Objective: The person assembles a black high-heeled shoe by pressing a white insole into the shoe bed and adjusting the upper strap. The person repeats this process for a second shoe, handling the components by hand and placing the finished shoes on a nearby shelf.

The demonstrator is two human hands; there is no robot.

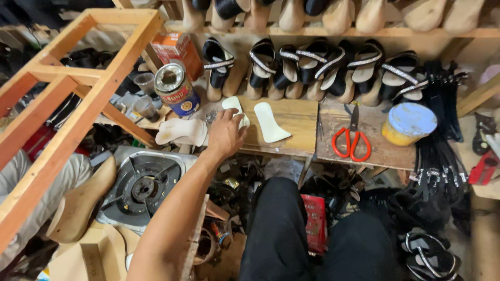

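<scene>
Your left hand [226, 132] reaches forward to the wooden workbench [297, 122], fingers curled down onto one white insole [235, 107] near the bench's front edge; whether they grip it cannot be told. Your right hand is out of view. A second white insole [270, 123] lies just right of the first, apart from it. One open glue tin [176, 88] stands toward the left end. One pair of red-handled scissors [352, 140] and one blue-lidded tub [409, 124] sit toward the right end.

White insole [233, 105] flat on bench
</scene>
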